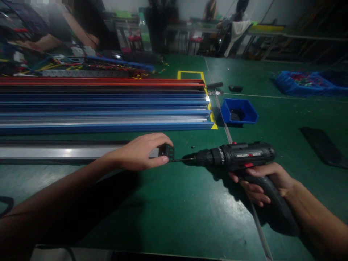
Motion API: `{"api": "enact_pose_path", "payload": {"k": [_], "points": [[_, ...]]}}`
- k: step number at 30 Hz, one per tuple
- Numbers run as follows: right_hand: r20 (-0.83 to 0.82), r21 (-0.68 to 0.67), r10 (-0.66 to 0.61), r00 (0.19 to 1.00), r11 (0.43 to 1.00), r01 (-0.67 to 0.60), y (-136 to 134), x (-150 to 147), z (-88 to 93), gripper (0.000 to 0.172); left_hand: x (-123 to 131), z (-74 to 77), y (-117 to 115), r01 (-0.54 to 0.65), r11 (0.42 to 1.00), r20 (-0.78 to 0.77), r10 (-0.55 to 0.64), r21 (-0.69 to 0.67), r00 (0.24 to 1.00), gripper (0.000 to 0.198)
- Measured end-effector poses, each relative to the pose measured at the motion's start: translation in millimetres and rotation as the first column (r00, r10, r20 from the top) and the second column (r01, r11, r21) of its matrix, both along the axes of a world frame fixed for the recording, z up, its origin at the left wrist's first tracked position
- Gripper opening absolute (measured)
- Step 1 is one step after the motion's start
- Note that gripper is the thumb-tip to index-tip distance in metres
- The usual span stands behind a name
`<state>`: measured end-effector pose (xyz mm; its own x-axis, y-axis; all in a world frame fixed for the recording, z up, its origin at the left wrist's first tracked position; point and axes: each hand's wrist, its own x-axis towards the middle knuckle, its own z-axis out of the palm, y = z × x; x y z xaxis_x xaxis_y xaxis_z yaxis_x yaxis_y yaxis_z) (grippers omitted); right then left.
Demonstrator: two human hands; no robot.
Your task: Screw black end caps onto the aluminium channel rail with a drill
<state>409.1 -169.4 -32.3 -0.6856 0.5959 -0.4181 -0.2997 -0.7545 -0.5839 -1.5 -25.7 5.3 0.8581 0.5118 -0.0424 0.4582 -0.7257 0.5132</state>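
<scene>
My left hand [141,151] is closed around the right end of a long silver metal profile [62,152], thumb and fingers on a small black end piece [170,153]. From the right, my right hand [261,183] grips the handle of a black cordless drill [244,154]. The drill lies level, its thin bit pointing left, with the tip at the lower edge of the black end piece. A tiny dark part [193,146] rests on the green table just above the bit.
Blue and red long profiles [108,117] lie behind, ending at yellow tape [214,121]. A blue bin [240,112] with dark parts stands right of them. Blue bags [299,83], a dark flat object [323,146] and wire bundles [67,63] are farther out. A person's arm [76,27] shows upper left.
</scene>
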Motion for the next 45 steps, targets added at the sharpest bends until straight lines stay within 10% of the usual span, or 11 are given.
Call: {"api": "enact_pose_path", "payload": {"k": [45], "points": [[-0.013,-0.041,0.016,1.000,0.999,-0.017,2.3,-3.6,1.3,0.037,4.4,-8.1,4.6,0.051,0.996,0.040,-0.054,0.074,0.998,0.034]]}}
